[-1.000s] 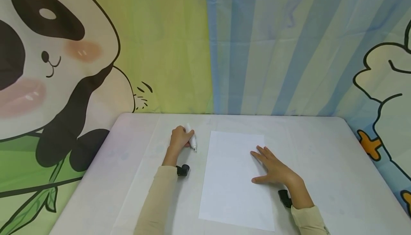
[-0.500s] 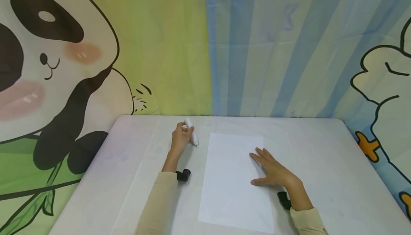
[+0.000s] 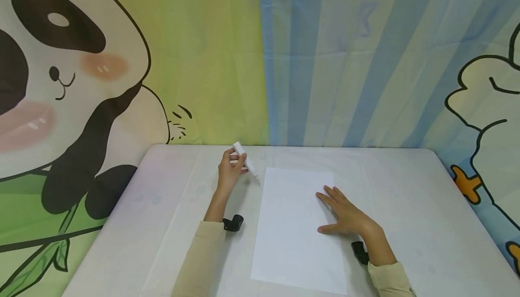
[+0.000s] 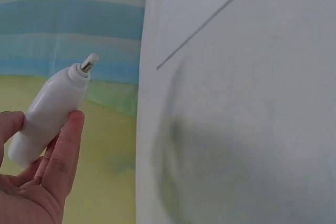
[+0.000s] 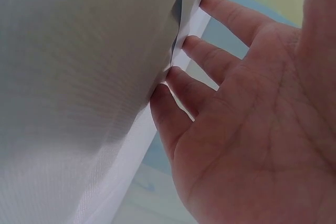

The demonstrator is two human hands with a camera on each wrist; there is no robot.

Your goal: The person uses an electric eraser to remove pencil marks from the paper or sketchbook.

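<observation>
Nearest, the paper lies on the tabletop, its long axis running away from the wearer; the right hand, fingers spread apart, touches its right side. Farther off, left of the paper, the left hand pinches the pen between thumb and fingers. The pen slants, blunt end away, its tip aimed rightward and back, just beside the paper's far left corner. Beyond hangs the backdrop.
</observation>
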